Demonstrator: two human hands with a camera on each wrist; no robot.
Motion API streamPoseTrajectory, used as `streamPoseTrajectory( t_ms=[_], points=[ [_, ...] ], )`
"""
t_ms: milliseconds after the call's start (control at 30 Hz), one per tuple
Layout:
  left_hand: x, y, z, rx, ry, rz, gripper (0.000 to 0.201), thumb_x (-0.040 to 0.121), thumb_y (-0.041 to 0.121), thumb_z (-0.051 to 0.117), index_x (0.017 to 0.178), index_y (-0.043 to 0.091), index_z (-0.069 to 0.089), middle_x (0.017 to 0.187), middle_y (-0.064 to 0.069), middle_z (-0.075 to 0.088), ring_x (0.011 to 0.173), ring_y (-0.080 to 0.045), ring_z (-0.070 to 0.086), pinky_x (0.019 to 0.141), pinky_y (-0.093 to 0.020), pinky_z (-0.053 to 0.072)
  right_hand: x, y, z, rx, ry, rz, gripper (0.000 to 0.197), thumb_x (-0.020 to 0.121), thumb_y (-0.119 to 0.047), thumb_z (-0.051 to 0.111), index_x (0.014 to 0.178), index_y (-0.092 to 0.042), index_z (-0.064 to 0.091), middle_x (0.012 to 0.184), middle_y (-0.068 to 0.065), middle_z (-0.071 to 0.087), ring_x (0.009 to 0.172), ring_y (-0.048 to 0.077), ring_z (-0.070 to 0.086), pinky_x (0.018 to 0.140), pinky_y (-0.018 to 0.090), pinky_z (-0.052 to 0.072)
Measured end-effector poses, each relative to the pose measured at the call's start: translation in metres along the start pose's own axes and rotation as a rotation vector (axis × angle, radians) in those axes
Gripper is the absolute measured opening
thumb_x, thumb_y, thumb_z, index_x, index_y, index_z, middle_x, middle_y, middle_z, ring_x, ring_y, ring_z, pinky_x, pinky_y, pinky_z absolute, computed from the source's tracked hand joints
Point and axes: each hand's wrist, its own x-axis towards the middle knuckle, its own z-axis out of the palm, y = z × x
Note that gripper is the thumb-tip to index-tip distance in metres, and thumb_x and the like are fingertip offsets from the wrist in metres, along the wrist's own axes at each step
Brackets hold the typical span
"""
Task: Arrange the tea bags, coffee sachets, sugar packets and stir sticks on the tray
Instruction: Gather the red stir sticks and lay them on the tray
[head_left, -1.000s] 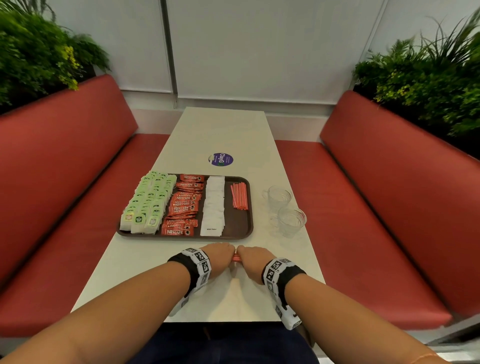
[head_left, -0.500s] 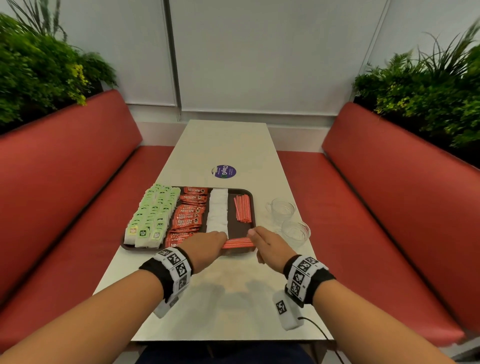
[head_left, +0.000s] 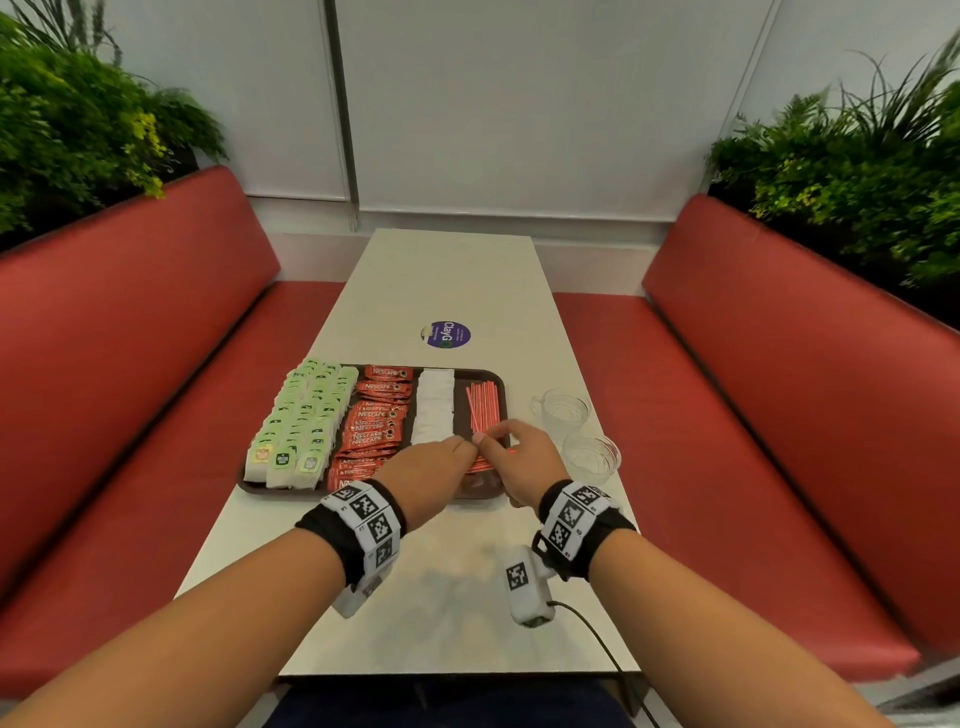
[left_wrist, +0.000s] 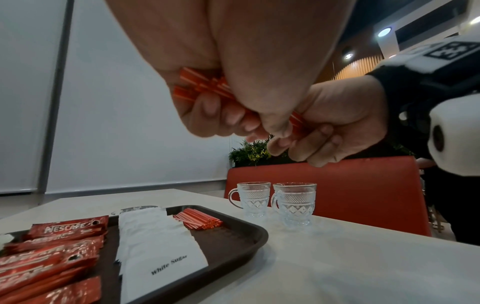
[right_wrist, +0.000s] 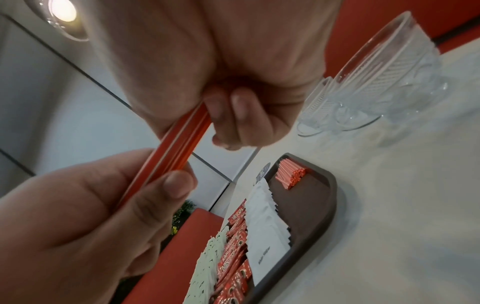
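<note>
A brown tray (head_left: 460, 400) holds columns of green tea bags (head_left: 306, 415), red coffee sachets (head_left: 374, 421) and white sugar packets (head_left: 434, 405). A pile of red stir sticks (head_left: 483, 402) lies at its far right. Above the tray's near right part, my left hand (head_left: 465, 449) and right hand (head_left: 493, 436) together grip a second bundle of red stir sticks (head_left: 480, 462). The left wrist view shows the bundle (left_wrist: 200, 84) inside my curled left fingers, with the right hand (left_wrist: 337, 123) on its other end. In the right wrist view the bundle (right_wrist: 176, 144) runs between both hands.
Two empty glass cups (head_left: 561, 410) (head_left: 592, 457) stand on the white table (head_left: 467, 597) just right of the tray. A round purple sticker (head_left: 447, 334) lies beyond the tray. Red benches (head_left: 779, 415) flank the table, with plants behind them.
Both hands have carried the stick bundle forward from the near table edge to above the tray's right side. The head view has tilted down and closer.
</note>
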Motion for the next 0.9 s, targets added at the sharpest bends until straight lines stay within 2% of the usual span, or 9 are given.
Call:
streamPoseTrajectory(
  t_ms=[100, 167, 267, 367, 433, 567, 667, 767, 900],
  points=[
    [0.000, -0.005, -0.004, -0.133, 0.026, -0.007, 0.039, 0.101, 0.035, 0.051, 0.136, 0.017, 0.047, 0.119, -0.004, 0.058, 0.101, -0.024, 0.061, 0.079, -0.030, 0.043, -0.001, -0.001, 0.000, 0.079, -0.060, 0.026, 0.048, 0.093, -0.040, 0.067, 0.056, -0.015, 0.049, 0.049, 0.004, 0.041, 0.039, 0.018, 0.037, 0.041, 0.024, 0.033],
    [-0.003, -0.011, -0.007, -0.302, 0.103, -0.069, 0.046, 0.089, 0.053, 0.064, 0.124, 0.025, 0.057, 0.107, 0.006, 0.062, 0.095, -0.016, 0.061, 0.082, -0.029, 0.049, -0.002, 0.000, -0.001, 0.118, -0.042, 0.025, 0.048, 0.092, -0.038, 0.068, 0.056, -0.013, 0.049, 0.049, 0.004, 0.039, 0.041, 0.018, 0.035, 0.041, 0.025, 0.034],
    [-0.006, -0.030, -0.005, -0.656, 0.281, -0.228, 0.052, 0.068, 0.062, 0.076, 0.108, 0.033, 0.061, 0.093, 0.014, 0.063, 0.075, -0.007, 0.059, 0.070, -0.027, 0.053, -0.001, 0.000, -0.004, 0.240, 0.004, 0.051, 0.043, 0.092, -0.038, 0.068, 0.065, -0.007, 0.054, 0.050, 0.004, 0.038, 0.040, 0.016, 0.033, 0.042, 0.025, 0.032],
    [-0.003, -0.036, -0.004, -1.159, 0.401, -0.321, 0.056, 0.078, 0.075, 0.058, 0.106, 0.026, 0.063, 0.101, 0.005, 0.068, 0.085, -0.017, 0.066, 0.075, -0.038, 0.056, 0.001, 0.001, -0.004, 0.280, 0.034, 0.053, 0.043, 0.092, -0.039, 0.068, 0.070, -0.005, 0.055, 0.053, 0.007, 0.038, 0.040, 0.017, 0.034, 0.044, 0.026, 0.033],
    [0.002, -0.024, -0.006, -1.258, 0.378, -0.339, 0.061, 0.085, 0.080, 0.038, 0.102, 0.029, 0.067, 0.104, 0.005, 0.070, 0.096, -0.024, 0.068, 0.078, -0.038, 0.055, 0.000, -0.002, 0.003, 0.261, 0.047, 0.025, 0.047, 0.091, -0.043, 0.069, 0.066, -0.007, 0.053, 0.052, 0.005, 0.038, 0.043, 0.018, 0.035, 0.046, 0.028, 0.034],
    [0.010, -0.012, -0.003, -1.139, 0.306, -0.345, 0.056, 0.089, 0.077, 0.037, 0.093, 0.034, 0.072, 0.092, 0.011, 0.072, 0.093, -0.018, 0.067, 0.087, -0.045, 0.056, 0.003, -0.004, 0.012, 0.209, 0.082, -0.020, 0.047, 0.090, -0.045, 0.069, 0.060, -0.012, 0.054, 0.052, 0.002, 0.041, 0.050, 0.019, 0.039, 0.051, 0.030, 0.038],
    [0.012, -0.019, 0.001, -0.816, 0.060, -0.237, 0.053, 0.091, 0.067, 0.042, 0.097, 0.024, 0.071, 0.079, 0.004, 0.068, 0.072, -0.015, 0.063, 0.069, -0.032, 0.053, 0.008, 0.002, 0.005, 0.115, 0.060, -0.035, 0.049, 0.091, -0.040, 0.069, 0.052, -0.019, 0.048, 0.051, 0.002, 0.041, 0.049, 0.018, 0.037, 0.052, 0.031, 0.036],
    [0.017, -0.024, 0.008, -0.501, -0.077, -0.084, 0.039, 0.096, 0.056, 0.052, 0.083, 0.023, 0.069, 0.064, 0.003, 0.060, 0.058, -0.010, 0.055, 0.054, -0.026, 0.038, 0.014, 0.006, 0.000, -0.062, -0.032, -0.059, 0.043, 0.092, -0.032, 0.068, 0.053, -0.020, 0.054, 0.053, -0.001, 0.052, 0.050, 0.013, 0.045, 0.051, 0.027, 0.039],
    [0.035, -0.028, 0.012, -0.339, -0.326, -0.042, 0.034, 0.092, 0.055, 0.059, 0.083, 0.022, 0.059, 0.072, 0.004, 0.060, 0.063, -0.011, 0.055, 0.059, -0.029, 0.044, 0.026, 0.016, -0.002, -0.206, -0.130, -0.065, 0.034, 0.092, -0.032, 0.069, 0.061, -0.018, 0.061, 0.060, 0.000, 0.059, 0.057, 0.012, 0.051, 0.055, 0.028, 0.043]
  ],
)
